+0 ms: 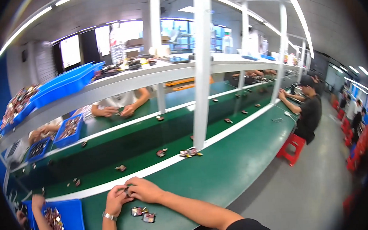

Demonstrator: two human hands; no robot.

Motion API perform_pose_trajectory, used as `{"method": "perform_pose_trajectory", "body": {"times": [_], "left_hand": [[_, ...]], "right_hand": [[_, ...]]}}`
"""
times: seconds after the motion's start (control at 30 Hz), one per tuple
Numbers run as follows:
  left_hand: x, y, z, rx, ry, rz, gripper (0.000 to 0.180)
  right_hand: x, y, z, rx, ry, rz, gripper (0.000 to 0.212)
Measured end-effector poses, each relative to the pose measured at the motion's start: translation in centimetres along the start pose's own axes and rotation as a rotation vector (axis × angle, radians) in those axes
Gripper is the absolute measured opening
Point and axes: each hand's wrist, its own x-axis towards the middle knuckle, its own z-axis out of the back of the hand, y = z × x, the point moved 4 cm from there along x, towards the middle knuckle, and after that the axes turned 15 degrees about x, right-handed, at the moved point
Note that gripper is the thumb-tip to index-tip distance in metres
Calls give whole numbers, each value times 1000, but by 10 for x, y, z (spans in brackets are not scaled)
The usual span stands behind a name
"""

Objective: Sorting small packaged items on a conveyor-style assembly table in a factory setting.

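My left hand (116, 200), with a metal-band watch at the wrist, and my right hand (144, 189) meet over the near green worktop. Their fingers close together on a small dark piece (128, 193), mostly covered by the fingertips, so its kind is hard to make out. Just below my hands lie two small assemblies with reddish and silvery parts, one (139, 211) further left and another (149, 217) closer to me. Beyond my fingers runs the white strip (96, 189) that borders the dark green conveyor belt.
Small assemblies (161, 153) sit spaced along the belt; a cluster (190, 152) rests by a white post (201, 72). At lower left, a co-worker's arm (47, 222) crosses a blue bin (75, 216) of parts. Co-workers sit opposite and far right, near a red stool (293, 149). A shelf (169, 70) spans above.
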Motion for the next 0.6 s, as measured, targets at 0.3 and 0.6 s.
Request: {"method": "perform_pose_trajectory", "body": {"times": [0.3, 0.6], "left_hand": [[9, -4, -20, 16, 114, -50, 34], [9, 2, -14, 100, 14, -18, 27]], "right_hand": [[-14, -2, 16, 74, -69, -187, 9], [-13, -6, 11, 251, -14, -223, 8]]}}
